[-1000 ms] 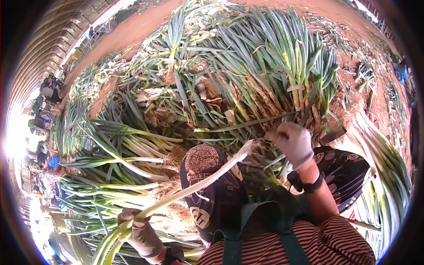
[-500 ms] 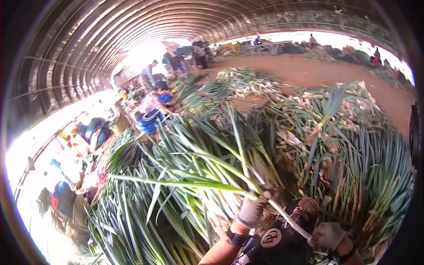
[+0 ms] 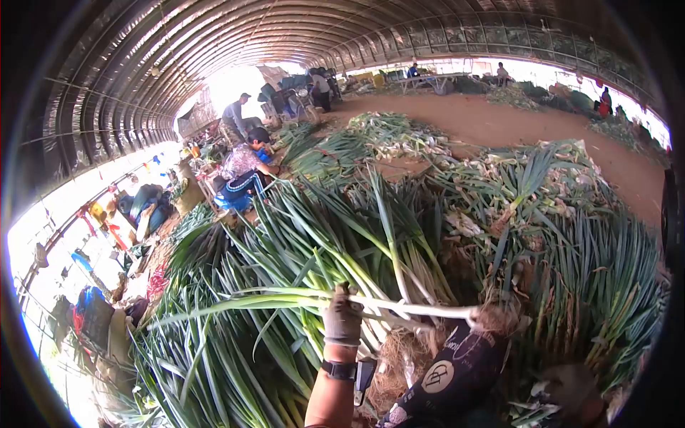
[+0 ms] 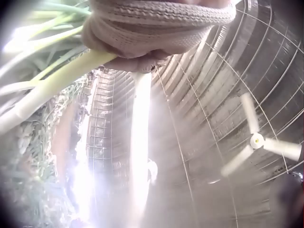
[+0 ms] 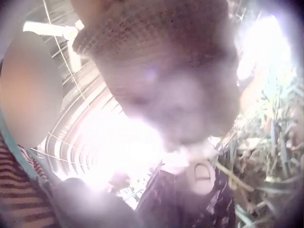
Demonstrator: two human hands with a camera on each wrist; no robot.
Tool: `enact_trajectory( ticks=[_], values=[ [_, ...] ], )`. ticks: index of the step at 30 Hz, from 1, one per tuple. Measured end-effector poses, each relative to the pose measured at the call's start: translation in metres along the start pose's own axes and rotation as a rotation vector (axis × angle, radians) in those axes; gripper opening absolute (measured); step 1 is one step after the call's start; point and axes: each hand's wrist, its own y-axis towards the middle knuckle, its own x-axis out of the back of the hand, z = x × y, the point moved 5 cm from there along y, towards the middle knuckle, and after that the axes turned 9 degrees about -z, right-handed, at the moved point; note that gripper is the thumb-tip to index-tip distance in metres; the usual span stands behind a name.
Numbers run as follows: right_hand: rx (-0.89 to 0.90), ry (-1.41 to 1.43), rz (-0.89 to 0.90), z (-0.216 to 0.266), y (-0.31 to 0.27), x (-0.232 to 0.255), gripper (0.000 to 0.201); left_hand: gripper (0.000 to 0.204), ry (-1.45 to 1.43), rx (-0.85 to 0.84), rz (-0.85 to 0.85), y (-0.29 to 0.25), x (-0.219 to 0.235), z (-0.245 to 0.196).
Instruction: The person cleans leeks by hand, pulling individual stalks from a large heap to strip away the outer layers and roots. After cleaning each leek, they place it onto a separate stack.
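My gloved left hand (image 3: 342, 319) grips a long green onion (image 3: 421, 309) around its shank, where the leaves begin. The onion lies nearly level in the head view, green leaves to the left and bushy roots (image 3: 501, 318) to the right. In the left wrist view, its pale stem (image 4: 141, 123) hangs below the glove. My right hand (image 3: 571, 391) is a dark blur at the lower right, apart from the onion. Its glove (image 5: 161, 71) fills the upper right wrist view, with a pale patch by the fingers; I cannot tell whether it holds anything.
A thick pile of green onions (image 3: 235, 321) lies to the left and ahead, more onions (image 3: 592, 278) to the right. My patterned knee (image 3: 457, 371) is below the held onion. A seated person (image 3: 246, 167) is ahead left. Bare soil (image 3: 485, 121) stretches beyond under an arched roof.
The head view has swung up and left, then steadied. The right hand, at the onion's lower end half a second ago, has moved off to the lower right. The onion has tilted to nearly level.
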Motion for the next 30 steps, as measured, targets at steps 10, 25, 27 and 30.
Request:
enact_trajectory(
  ticks=[10, 25, 27, 30],
  values=[
    [-0.260, 1.418, -0.098, 0.051, 0.085, -0.027, 0.049, 0.036, -0.028, 0.096, 0.187, -0.093, -0.081, 0.016],
    [0.051, 1.645, -0.747, -0.095, 0.090, 0.073, 0.027, 0.018, 0.092, -0.162, -0.048, -0.052, -0.058, -0.006],
    [0.016, 1.174, -0.631, -0.119, 0.100, 0.072, 0.025, 0.020, 0.092, -0.156, -0.031, -0.056, -0.070, -0.005],
    [0.132, -0.137, -0.749, -0.078, 0.114, 0.068, 0.044, 0.023, 0.167, -0.216, 0.010, -0.066, -0.095, 0.001]
  ],
)
